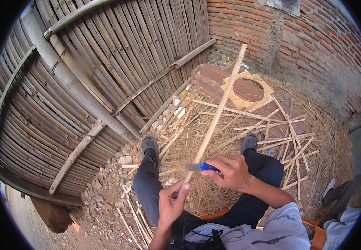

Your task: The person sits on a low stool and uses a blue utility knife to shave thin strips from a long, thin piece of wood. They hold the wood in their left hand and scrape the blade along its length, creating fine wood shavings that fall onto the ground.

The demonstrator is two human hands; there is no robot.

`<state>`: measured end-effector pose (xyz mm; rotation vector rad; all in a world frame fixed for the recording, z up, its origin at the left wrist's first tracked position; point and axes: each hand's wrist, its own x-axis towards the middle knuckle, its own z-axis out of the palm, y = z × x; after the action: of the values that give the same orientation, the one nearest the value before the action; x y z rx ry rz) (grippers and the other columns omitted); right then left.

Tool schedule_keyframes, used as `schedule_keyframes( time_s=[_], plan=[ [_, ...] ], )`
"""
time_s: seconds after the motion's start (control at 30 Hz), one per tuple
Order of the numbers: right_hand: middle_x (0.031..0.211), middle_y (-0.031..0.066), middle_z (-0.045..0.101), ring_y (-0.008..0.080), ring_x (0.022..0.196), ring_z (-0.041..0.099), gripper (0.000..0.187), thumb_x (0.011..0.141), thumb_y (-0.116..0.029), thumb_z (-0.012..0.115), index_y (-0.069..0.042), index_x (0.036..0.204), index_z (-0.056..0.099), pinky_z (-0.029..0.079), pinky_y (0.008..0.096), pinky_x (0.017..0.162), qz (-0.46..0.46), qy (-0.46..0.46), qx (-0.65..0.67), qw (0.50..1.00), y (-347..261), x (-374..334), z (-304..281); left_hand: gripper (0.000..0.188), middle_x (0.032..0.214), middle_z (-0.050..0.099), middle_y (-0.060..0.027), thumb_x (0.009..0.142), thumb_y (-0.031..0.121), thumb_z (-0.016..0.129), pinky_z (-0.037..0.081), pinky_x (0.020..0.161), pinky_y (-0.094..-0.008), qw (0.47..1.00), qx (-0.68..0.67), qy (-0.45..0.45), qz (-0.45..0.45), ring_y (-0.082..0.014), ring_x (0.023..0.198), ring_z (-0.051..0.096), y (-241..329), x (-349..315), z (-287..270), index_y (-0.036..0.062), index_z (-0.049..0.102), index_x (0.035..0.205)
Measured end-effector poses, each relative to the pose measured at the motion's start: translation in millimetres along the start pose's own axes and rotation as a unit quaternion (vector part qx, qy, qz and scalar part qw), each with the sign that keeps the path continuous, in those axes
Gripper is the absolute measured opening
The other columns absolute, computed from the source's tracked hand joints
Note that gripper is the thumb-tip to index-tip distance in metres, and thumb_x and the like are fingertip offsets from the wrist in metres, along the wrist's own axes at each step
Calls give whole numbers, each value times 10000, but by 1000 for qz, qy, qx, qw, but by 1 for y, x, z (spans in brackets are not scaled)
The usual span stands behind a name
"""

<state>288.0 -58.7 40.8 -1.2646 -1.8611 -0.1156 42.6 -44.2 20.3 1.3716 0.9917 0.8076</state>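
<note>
My left hand is closed round the near end of a long bamboo strip, which slants up and away to the right between my knees. In my right hand is a knife with a blue handle, gripped in closed fingers. Its blade points left and lies across the strip, just beyond my left hand. The blade appears to touch the strip, though the exact contact is too small to make out.
Cut bamboo strips lie on straw-like shavings to the right, near a brown board and a ring-shaped cardboard piece. A bamboo wall stands left, a brick wall behind. Another person sits at the right edge.
</note>
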Motion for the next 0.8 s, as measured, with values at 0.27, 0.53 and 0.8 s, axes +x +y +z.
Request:
schedule_keyframes(
  time_s=[0.27,0.53,0.8],
  plan=[
    [780,32,720,201,598,720,297,924,-373,855,-108,1036,781,538,329,501,-13,-5,-46,999,-1,2,-10,286,746,550,120,1102,168,704,252,536,-225,1000,10,18,19,16,626,351,2,-3,1,19,782,1333],
    [810,40,752,206,621,725,278,934,-347,849,-89,1015,786,553,331,529,28,39,-84,995,24,13,-18,304,844,630,77,1105,187,706,303,591,-202,1000,-13,8,-9,7,708,416,-8,-9,-10,2,775,1336],
    [902,142,799,285,712,772,323,1015,-326,775,-5,1031,787,582,378,606,91,166,-114,975,83,40,-50,292,779,556,97,1115,195,685,284,574,-213,1000,-1,3,-28,3,667,397,-15,-23,-19,-4,790,1301]
  ],
)
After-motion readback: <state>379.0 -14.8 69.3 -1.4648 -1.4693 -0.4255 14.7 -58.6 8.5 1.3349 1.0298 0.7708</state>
